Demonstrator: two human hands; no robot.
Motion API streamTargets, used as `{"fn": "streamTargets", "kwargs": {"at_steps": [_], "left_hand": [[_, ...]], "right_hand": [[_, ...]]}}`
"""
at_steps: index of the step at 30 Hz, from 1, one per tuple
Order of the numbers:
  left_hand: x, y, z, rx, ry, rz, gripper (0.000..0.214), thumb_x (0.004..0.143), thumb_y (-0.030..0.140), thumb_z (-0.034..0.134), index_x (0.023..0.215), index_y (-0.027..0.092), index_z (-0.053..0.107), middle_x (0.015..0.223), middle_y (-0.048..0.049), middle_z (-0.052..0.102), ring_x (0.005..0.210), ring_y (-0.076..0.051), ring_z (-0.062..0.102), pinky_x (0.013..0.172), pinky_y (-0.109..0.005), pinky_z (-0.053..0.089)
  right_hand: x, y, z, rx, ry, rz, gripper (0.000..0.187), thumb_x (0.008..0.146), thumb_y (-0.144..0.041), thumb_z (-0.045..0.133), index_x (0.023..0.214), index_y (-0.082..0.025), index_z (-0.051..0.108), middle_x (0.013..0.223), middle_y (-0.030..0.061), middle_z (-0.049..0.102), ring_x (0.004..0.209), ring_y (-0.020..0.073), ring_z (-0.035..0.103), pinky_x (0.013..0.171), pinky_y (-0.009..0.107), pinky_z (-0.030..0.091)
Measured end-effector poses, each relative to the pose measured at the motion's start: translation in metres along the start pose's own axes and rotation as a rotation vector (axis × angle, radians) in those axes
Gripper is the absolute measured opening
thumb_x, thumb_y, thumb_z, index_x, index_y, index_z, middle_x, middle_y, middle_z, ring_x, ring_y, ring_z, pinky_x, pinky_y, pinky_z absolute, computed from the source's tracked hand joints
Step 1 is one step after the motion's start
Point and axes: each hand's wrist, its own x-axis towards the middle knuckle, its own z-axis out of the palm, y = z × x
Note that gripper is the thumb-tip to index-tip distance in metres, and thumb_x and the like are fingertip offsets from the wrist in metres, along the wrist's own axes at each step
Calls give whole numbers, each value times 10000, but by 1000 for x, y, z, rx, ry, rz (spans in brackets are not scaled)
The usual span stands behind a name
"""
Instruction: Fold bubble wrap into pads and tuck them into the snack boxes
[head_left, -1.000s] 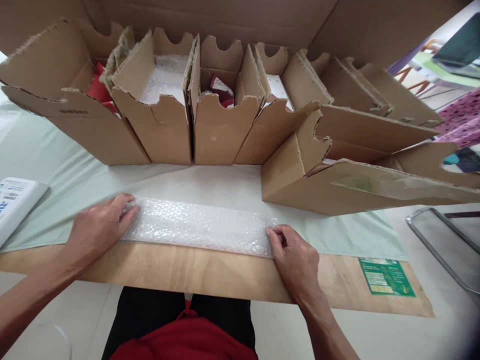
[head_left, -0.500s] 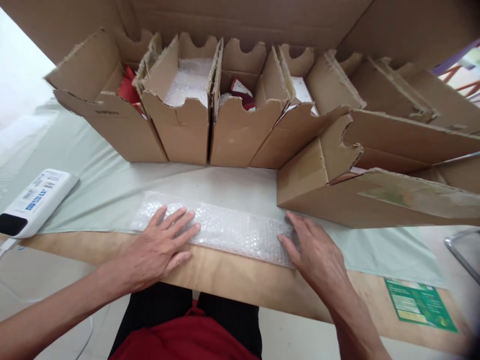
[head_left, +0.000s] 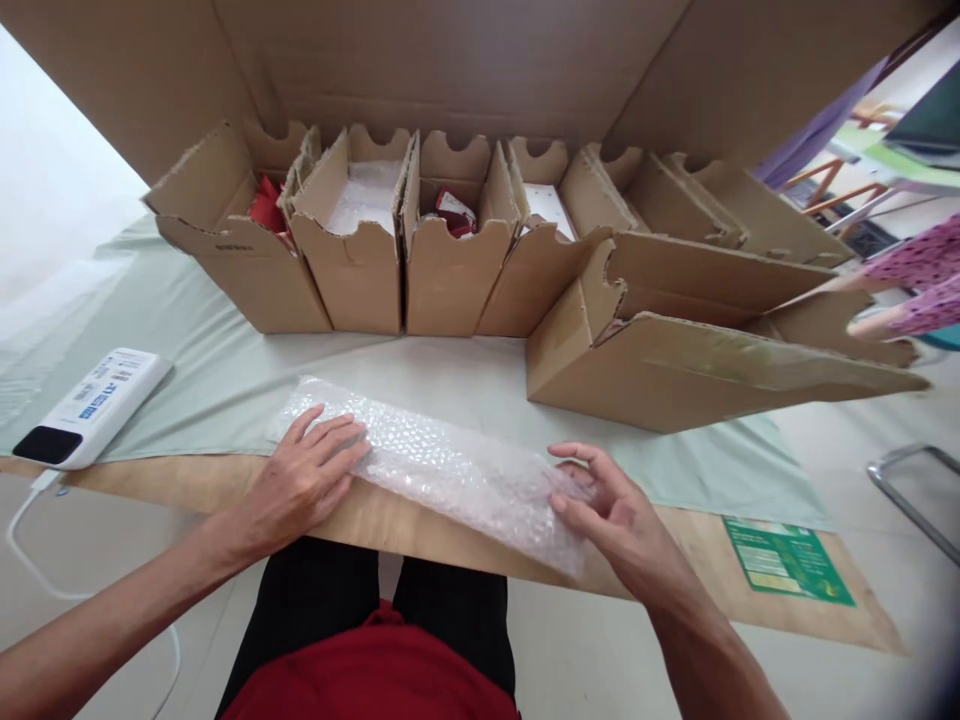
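A long strip of clear bubble wrap [head_left: 450, 470] lies slantwise along the front edge of the table, partly over the pale green cloth [head_left: 450, 365]. My left hand [head_left: 311, 475] rests on the strip's left part with its fingers stretched out. At the other end, my right hand [head_left: 611, 500] has thumb and fingers closed around the wrap's right end, which hangs slightly over the wooden edge. Whether anything is inside the wrap I cannot tell.
Several cardboard bins [head_left: 457, 270] stand in a row at the back, one holding a red item [head_left: 268, 205]. Another cardboard bin [head_left: 637, 375] lies angled at right. A white power bank [head_left: 97, 405] with a cable sits at left, a green printed sheet [head_left: 787, 560] at right. Another person's patterned sleeve [head_left: 911, 265] shows far right.
My right hand has closed on the right end of the bubble wrap, and that end has shifted toward me. My left hand stays on the wrap. The camera view has shifted somewhat.
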Motion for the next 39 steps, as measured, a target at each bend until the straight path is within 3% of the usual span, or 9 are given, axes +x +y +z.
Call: {"fn": "streamTargets", "kwargs": {"at_steps": [4, 8, 13, 18, 24, 28, 31, 34, 39], "left_hand": [[8, 5, -8, 8, 134, 93, 261, 912, -7, 553, 1034, 180, 689, 1183, -92, 766, 1253, -288, 649, 1167, -563, 406], [45, -1, 3, 16, 316, 93, 296, 906, 54, 633, 1069, 288, 712, 1337, -23, 711, 1399, -262, 535, 1177, -561, 402], [93, -12, 37, -44, 88, 43, 399, 876, -1, 523, 1108, 241, 740, 1470, -99, 606, 1456, -315, 458, 1157, -621, 397], [60, 21, 18, -286, -41, 136, 570, 809, -28, 490, 1332, 160, 619, 1534, -170, 522, 1498, -313, 388, 1209, -610, 346], [9, 50, -13, -678, -290, 152, 434, 943, 190, 515, 1373, 185, 568, 1367, -121, 672, 1360, -258, 558, 1239, -535, 344], [3, 44, -7, -894, -311, 10, 584, 995, 375, 475, 1546, 207, 380, 1406, -128, 644, 1401, -290, 518, 1204, -535, 382], [1, 52, 3, -959, -237, -201, 721, 977, 395, 511, 1614, 199, 235, 1283, -123, 698, 1229, -267, 641, 1077, -469, 514], [2, 70, 17, -875, -87, -420, 688, 962, 326, 558, 1583, 176, 304, 1117, -101, 732, 1028, -226, 703, 938, -386, 579], [9, 88, 31, -685, 211, -488, 543, 991, 233, 528, 1516, 173, 403, 860, -21, 697, 934, -201, 676, 926, -370, 545]], "right_hand": [[-53, 17, 4, 189, -71, 131, 734, 824, -530, 748, 1445, -256, 469, 1048, 95, 699, 846, 242, 700, 661, 316, 566], [-106, 37, 28, 293, -53, 216, 555, 789, -564, 795, 1209, -234, 641, 1017, 86, 705, 912, 269, 680, 781, 355, 560], [-131, 58, 91, 491, -67, 315, 443, 770, -603, 806, 830, -197, 641, 722, -1, 584, 642, 151, 523, 622, 261, 451], [-121, 58, 127, 630, -226, 251, 465, 782, -626, 779, 906, -188, 688, 802, 25, 637, 745, 184, 582, 744, 299, 488], [-104, 32, 99, 652, -481, 164, 374, 819, -549, 775, 869, -179, 746, 846, 54, 676, 808, 204, 592, 779, 323, 467], [-67, -1, 89, 796, -366, 102, 332, 814, -518, 801, 779, -197, 724, 697, 19, 636, 669, 165, 561, 685, 286, 466], [-30, -19, 96, 903, -176, 119, 264, 811, -453, 830, 800, -215, 716, 768, 19, 677, 695, 161, 598, 654, 266, 485], [-4, -21, 108, 978, -66, 173, 251, 789, -423, 862, 860, -226, 722, 969, 36, 729, 901, 184, 667, 687, 252, 525], [-3, -8, 117, 965, -19, 153, 340, 855, -468, 796, 1106, -247, 737, 1253, 72, 693, 1168, 239, 639, 808, 294, 575]]}}
